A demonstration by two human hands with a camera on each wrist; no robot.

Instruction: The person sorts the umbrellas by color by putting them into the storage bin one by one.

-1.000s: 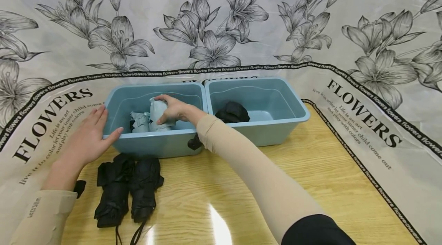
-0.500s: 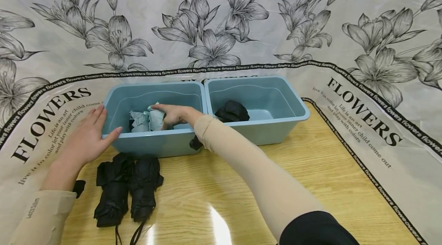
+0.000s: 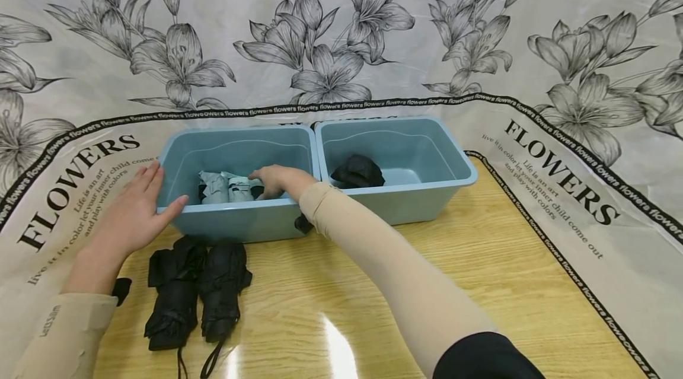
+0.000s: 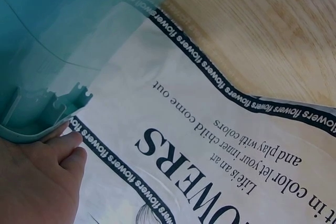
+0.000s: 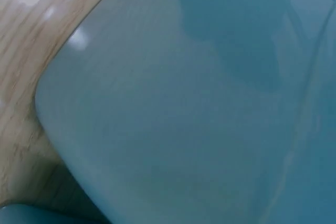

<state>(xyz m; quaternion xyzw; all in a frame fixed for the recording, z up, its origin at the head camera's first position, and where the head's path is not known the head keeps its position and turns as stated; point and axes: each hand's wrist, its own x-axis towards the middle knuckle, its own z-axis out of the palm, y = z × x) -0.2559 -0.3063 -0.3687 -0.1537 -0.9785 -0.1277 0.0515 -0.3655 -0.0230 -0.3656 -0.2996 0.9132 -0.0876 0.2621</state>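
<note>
My right hand reaches down inside the left blue bin. Its fingertips are at the black-tipped right end of a pale blue-grey folded umbrella, and its lower fingers are partly hidden. Beside that, to the left, lies a second pale folded bundle. Fingers straight, my left hand rests along the bin's left rim, the thumb over its front corner. The left wrist view has this hand against the bin's edge. Only bin wall and wood appear in the right wrist view.
A second blue bin stands against the first on the right, with a black bundle inside. Two black folded umbrellas with cords lie on the wooden table in front of the left bin. Flower-printed cloth hangs behind.
My right hand has moved down and slightly right in the left bin, and the pale umbrella has gone from upright to lying lower. My left hand has stayed on the rim.
</note>
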